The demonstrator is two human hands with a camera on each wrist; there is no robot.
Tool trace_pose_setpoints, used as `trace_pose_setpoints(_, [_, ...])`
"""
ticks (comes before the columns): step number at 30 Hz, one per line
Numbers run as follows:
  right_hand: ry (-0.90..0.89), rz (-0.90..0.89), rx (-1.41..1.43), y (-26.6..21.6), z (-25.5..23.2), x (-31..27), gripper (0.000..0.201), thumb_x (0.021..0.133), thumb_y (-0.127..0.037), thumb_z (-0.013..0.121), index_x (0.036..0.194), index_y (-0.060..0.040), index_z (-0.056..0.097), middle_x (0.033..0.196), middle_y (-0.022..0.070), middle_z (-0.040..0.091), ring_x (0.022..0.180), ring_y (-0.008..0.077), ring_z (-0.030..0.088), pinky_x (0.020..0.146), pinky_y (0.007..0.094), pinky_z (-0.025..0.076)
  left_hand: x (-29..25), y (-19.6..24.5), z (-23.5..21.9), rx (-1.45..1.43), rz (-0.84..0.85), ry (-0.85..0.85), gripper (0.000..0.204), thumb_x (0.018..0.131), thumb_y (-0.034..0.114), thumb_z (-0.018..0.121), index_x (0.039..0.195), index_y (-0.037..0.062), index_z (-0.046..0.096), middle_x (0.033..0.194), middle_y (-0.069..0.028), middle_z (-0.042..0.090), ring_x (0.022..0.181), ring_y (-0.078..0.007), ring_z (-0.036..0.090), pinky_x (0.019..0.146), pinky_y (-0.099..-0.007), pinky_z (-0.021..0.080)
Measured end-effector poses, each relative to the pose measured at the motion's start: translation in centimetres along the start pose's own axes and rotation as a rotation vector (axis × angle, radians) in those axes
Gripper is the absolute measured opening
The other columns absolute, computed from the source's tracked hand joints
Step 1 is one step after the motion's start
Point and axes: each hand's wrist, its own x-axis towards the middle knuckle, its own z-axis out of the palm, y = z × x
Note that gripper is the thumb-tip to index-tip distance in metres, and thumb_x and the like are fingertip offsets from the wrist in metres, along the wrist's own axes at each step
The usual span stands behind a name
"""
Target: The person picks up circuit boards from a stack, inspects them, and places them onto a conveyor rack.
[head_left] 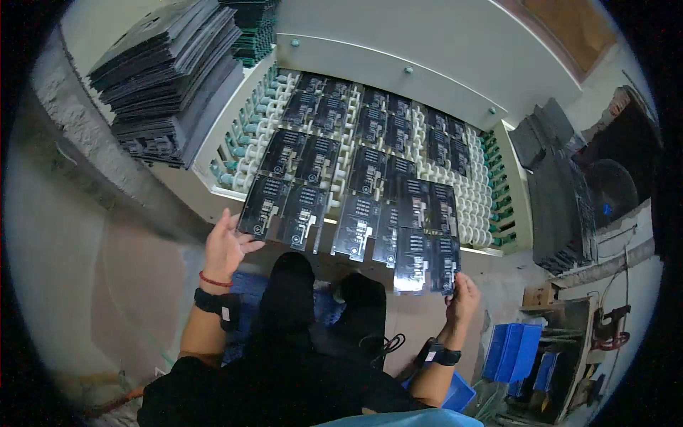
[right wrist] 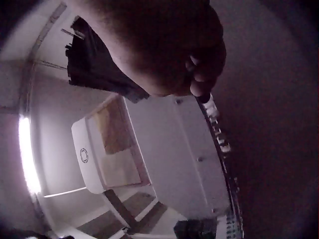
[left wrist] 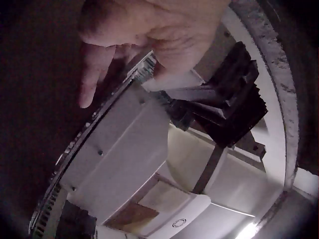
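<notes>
We see two dark, glossy circuit boards overhanging the roller conveyor's (head_left: pixel 475 229) near edge: the left board (head_left: pixel 262 206), touched by our left hand (head_left: pixel 226 245), and the right board (head_left: pixel 427 262), pinched by our right hand (head_left: pixel 462 295).

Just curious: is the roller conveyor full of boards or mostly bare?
Nearly full: dark circuit boards cover most of the roller conveyor, in rows reaching its near edge.

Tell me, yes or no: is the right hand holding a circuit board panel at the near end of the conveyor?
Yes, the right hand pinches the lower right corner of the nearest circuit board panel, past the roller conveyor.
</notes>
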Motion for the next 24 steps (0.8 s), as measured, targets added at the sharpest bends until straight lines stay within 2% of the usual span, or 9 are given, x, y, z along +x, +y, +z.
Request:
trace_pose_setpoints(4, [0.073,-0.005,0.009,-0.6,-3.3,2.3,0.019,0.084,-0.019,0.058,0.082,-0.0009,0.060,0.060,0.0000,0.053,0.039,0.0056,0.042,0.034,0.0182,0.031,-0.2,0.0,-1.7,0.077,0.049,0.044,0.045,0.090,0.042,0.041,0.100,-0.0006,0.053,0.095,-0.0179,0.060,0.087,-0.0287,0.060,0.071,-0.0403,0.052])
trace_pose_setpoints(8, [-0.036,-0.002,0.027,0.0,-4.0,5.6,0.019,0.084,-0.021,0.058,0.081,-0.0022,0.060,0.060,-0.0004,0.053,0.040,0.0064,0.043,0.035,0.0185,0.032,-0.4,-1.3,-3.0,0.028,0.018,0.071,0.048,0.090,0.045,0.039,0.097,0.0002,0.054,0.090,-0.0183,0.061,0.084,-0.0286,0.061,0.068,-0.0390,0.052])
trace_pose_setpoints(11, [0.069,0.003,-0.147,0.3,-4.7,6.9,0.020,0.084,-0.021,0.058,0.081,-0.0021,0.061,0.061,0.0002,0.054,0.041,0.0068,0.043,0.036,0.0186,0.031,-1.4,-2.7,-2.3,0.015,-0.034,0.096,0.050,0.089,0.048,0.039,0.097,0.0005,0.054,0.089,-0.0191,0.062,0.081,-0.0299,0.062,0.066,-0.0394,0.053])
trace_pose_setpoints(14, [0.205,-0.121,-0.303,1.0,-6.6,6.0,0.020,0.083,-0.021,0.058,0.081,-0.0018,0.062,0.062,0.0013,0.055,0.043,0.0073,0.045,0.037,0.0190,0.030,-2.4,-4.2,-2.8,-0.001,-0.105,0.077,0.049,0.090,0.046,0.038,0.096,0.0010,0.055,0.089,-0.0198,0.062,0.080,-0.0314,0.063,0.065,-0.0409,0.054])
trace_pose_setpoints(16, [0.192,-0.151,0.079,0.3,-7.7,4.2,0.020,0.084,-0.020,0.057,0.083,-0.0007,0.062,0.065,0.0022,0.057,0.046,0.0075,0.047,0.037,0.0192,0.031,-2.8,-4.9,-2.6,0.105,-0.183,0.078,0.046,0.091,0.042,0.038,0.097,-0.0002,0.055,0.089,-0.0211,0.062,0.078,-0.0309,0.063,0.062,-0.0407,0.054])
trace_pose_setpoints(17, [0.053,-0.175,0.228,0.1,-8.4,3.3,0.019,0.085,-0.017,0.055,0.087,0.0011,0.060,0.068,0.0032,0.058,0.049,0.0079,0.049,0.038,0.0192,0.033,-3.2,-5.0,-1.9,0.167,-0.199,0.058,0.042,0.092,0.037,0.038,0.099,-0.0013,0.054,0.089,-0.0217,0.062,0.079,-0.0317,0.063,0.062,-0.0415,0.054])
trace_pose_setpoints(18, [0.056,-0.176,0.228,-0.5,-8.3,2.2,0.019,0.085,-0.017,0.055,0.087,0.0011,0.060,0.068,0.0032,0.058,0.049,0.0079,0.049,0.038,0.0192,0.033,-3.5,-5.1,-1.0,0.168,-0.202,0.055,0.042,0.092,0.037,0.038,0.099,-0.0013,0.054,0.089,-0.0217,0.062,0.079,-0.0317,0.063,0.062,-0.0415,0.054])
trace_pose_setpoints(20, [0.133,-0.159,0.352,-1.2,-7.4,-0.2,0.019,0.087,-0.016,0.052,0.090,0.0027,0.058,0.073,0.0044,0.058,0.055,0.0093,0.052,0.043,0.0199,0.038,-3.6,-5.3,0.7,0.363,-0.250,-0.093,0.040,0.093,0.033,0.037,0.099,-0.0028,0.053,0.089,-0.0228,0.062,0.080,-0.0326,0.063,0.066,-0.0431,0.054])
trace_pose_setpoints(24, [0.089,-0.193,0.478,-2.0,-3.8,-2.8,0.022,0.088,-0.017,0.050,0.092,0.0037,0.057,0.079,0.0065,0.058,0.066,0.0121,0.055,0.052,0.0230,0.042,-3.6,-6.7,5.0,0.383,-0.302,-0.412,0.041,0.092,0.029,0.040,0.111,-0.0068,0.046,0.099,-0.0260,0.058,0.090,-0.0364,0.060,0.071,-0.0451,0.053])
